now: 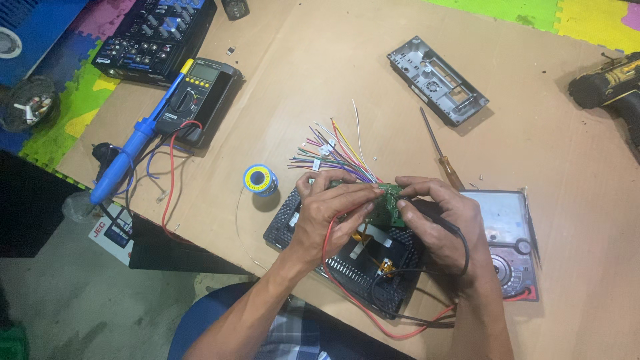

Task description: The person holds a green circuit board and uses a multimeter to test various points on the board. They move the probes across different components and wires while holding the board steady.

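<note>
A small green circuit board [387, 208] sits on top of a black electronic unit [353, 263], with a fan of multicoloured wires [333, 153] spreading away from it. My left hand [330, 213] grips a red probe lead and presses its tip on the board. My right hand [440, 223] holds a black probe, its tip also on the board. The red lead [347, 293] and black lead [413, 317] loop toward an analog multimeter [507, 247] lying just right of my right hand.
On the cardboard sheet lie a solder spool [260, 180], a screwdriver [441, 150], a grey plastic faceplate [437, 80], a digital multimeter [197, 100] and a blue soldering iron [130, 150]. An audio mixer [157, 33] sits far left, a cordless drill [610, 83] far right.
</note>
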